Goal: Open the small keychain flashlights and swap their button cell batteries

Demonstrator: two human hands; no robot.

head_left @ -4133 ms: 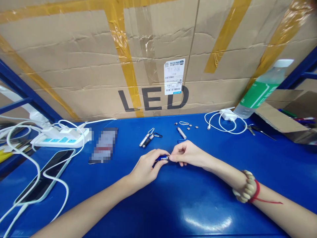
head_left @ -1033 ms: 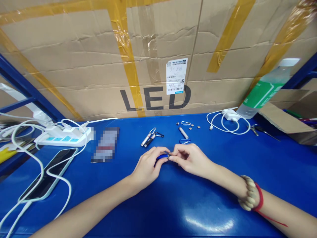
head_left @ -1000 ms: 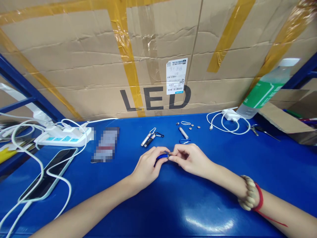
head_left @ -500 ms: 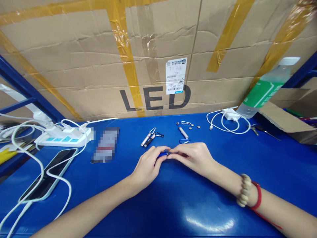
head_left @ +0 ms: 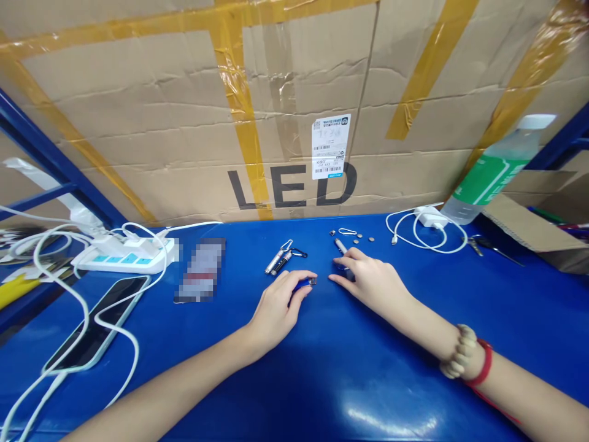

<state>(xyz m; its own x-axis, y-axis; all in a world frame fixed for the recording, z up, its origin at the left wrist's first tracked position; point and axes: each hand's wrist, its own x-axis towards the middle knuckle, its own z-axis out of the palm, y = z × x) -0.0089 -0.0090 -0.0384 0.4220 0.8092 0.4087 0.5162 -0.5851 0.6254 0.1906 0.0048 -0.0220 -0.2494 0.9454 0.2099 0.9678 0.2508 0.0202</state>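
My left hand (head_left: 277,304) pinches a small blue flashlight (head_left: 304,283) whose metal end points right, toward the middle of the table. To the right, my right hand (head_left: 370,276) has its thumb and fingers apart, with nothing held between them. Its fingers are over a blue carabiner (head_left: 339,266), mostly hidden, and beside a silver mini flashlight (head_left: 340,246), whose lower part they cover. Behind my left hand lie a silver flashlight (head_left: 274,262) and a black flashlight (head_left: 280,264), each with a carabiner clip. A silver carabiner (head_left: 347,232) and several button cells (head_left: 356,241) lie farther back.
A large cardboard box (head_left: 184,141) stands along the blue table's (head_left: 294,387) back edge. On the left are a phone (head_left: 99,325), a power strip (head_left: 124,261) and white cables. A charger (head_left: 429,216), a bottle (head_left: 494,172) and a key (head_left: 475,245) sit at right.
My right hand has let go of the blue flashlight's metal end and moved right, its fingers now spread over the blue carabiner. My left hand keeps its hold. The view has shifted slightly.
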